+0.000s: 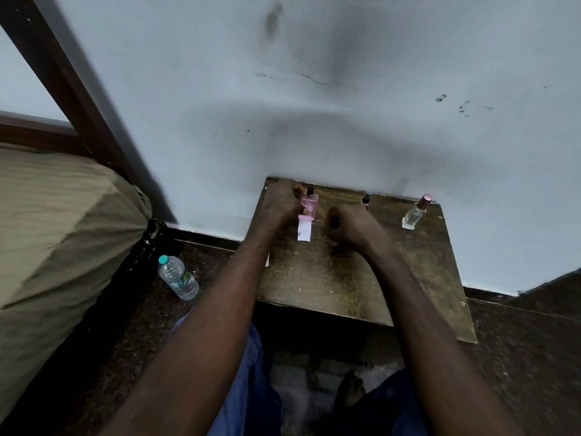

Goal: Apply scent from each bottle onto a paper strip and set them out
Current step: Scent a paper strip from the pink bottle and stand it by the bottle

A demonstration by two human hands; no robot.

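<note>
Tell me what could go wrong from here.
The small dark bottle stands just behind the right hand; lifting that hand could tip it. A second paper strip peeks out at the table edge beside the left forearm, which could sweep it off. The left hand holds the pink bottle close over the first strip, so overwetting seems possible.
</note>
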